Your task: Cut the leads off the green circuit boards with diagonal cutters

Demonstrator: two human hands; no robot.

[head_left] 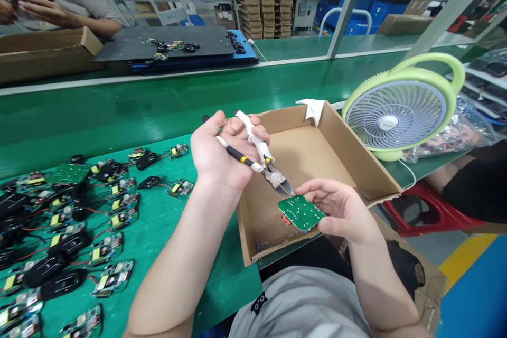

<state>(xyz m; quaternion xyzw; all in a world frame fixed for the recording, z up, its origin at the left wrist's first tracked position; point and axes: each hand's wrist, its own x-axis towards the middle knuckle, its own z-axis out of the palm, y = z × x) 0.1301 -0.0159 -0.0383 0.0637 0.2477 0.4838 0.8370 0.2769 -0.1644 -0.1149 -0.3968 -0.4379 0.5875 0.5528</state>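
My left hand [227,150] is wrapped round the handles of a pair of cutting pliers [259,161], one handle bound in white tape. The jaws point down to the right, and their tips come up to the near corner of a green circuit board [301,212]; whether they touch it I cannot tell. By its right edge, my right hand [336,206] grips the board between thumb and fingers, solder side up. Below the board's left edge an orange-red component shows. Both hands are above an open cardboard box [317,150], with small metallic clippings [273,243] along its near side.
Several wired circuit boards [119,195] and black casings lie on the green mat [166,232] at left. A green fan [396,116] stands right of the box, by a plastic bag of parts [455,137]. Across the green conveyor, a person's hands [43,8] are at work.
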